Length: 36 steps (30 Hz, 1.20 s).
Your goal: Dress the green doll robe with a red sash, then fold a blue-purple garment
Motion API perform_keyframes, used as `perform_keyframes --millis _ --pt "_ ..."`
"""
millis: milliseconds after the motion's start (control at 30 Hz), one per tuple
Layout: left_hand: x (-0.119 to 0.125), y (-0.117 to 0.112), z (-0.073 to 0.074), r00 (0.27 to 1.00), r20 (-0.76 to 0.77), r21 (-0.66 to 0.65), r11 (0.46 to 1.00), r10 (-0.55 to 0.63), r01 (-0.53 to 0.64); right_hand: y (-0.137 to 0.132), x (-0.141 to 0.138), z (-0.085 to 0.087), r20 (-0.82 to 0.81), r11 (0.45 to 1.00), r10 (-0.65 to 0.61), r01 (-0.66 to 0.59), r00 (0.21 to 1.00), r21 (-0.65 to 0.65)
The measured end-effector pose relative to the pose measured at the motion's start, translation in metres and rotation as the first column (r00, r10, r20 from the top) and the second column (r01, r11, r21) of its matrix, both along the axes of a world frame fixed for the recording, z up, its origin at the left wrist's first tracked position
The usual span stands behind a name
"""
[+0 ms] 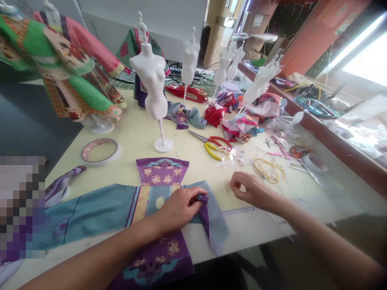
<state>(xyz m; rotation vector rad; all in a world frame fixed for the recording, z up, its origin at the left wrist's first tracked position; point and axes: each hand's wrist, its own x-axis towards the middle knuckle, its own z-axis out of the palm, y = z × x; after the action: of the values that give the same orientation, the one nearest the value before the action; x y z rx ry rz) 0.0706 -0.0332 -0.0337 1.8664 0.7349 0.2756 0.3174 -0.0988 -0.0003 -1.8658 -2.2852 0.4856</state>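
A small teal doll garment [102, 211] with purple and yellow stripes lies spread across the table in front of me. Purple floral panels [161, 172] extend from it toward the back and the near edge. My left hand [181, 203] rests on its right part, thumb and fingers closed on a folded purple-trimmed edge. From that grip a pale blue flap [216, 225] hangs over toward the table's front. To the right, my right hand [246, 188] is raised, apart from the cloth, with its fingers curled into a pinch. Whatever is between those fingertips, if anything, is too small to make out.
A white mannequin [154, 92] stands behind the garment. Scissors [208, 139], yellow-handled pliers [213, 152] and yellow cords [269, 169] lie beyond my right hand. A tape roll [100, 151] sits at left, near dressed mannequins [60, 64]. Crumpled fabric pieces [240, 125] are heaped behind.
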Motion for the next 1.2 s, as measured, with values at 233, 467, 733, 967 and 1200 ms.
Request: perform_keyframes --millis 233,467,733,967,1200 --pt "0.000 -0.001 0.000 1.000 -0.003 -0.014 1.000 0.003 -0.003 -0.009 0.020 -0.001 -0.221 0.991 -0.121 0.132 0.968 0.037" --pt "0.000 -0.001 -0.001 1.000 0.004 -0.023 1.000 -0.003 0.003 -0.021 0.018 -0.002 -0.264 0.980 -0.152 0.180 0.953 0.088" --pt "0.000 -0.001 0.000 1.000 -0.001 0.001 1.000 -0.007 0.007 -0.010 -0.018 -0.005 0.249 0.979 0.113 -0.150 0.962 0.135" --pt "0.000 0.000 0.000 1.000 0.017 -0.005 1.000 -0.018 0.018 0.006 -0.022 -0.003 0.401 0.943 0.288 -0.330 0.870 0.038" --pt "0.000 0.001 0.001 0.999 0.028 -0.006 1.000 -0.016 0.016 0.013 -0.025 -0.003 0.485 0.907 0.382 -0.421 0.787 -0.031"
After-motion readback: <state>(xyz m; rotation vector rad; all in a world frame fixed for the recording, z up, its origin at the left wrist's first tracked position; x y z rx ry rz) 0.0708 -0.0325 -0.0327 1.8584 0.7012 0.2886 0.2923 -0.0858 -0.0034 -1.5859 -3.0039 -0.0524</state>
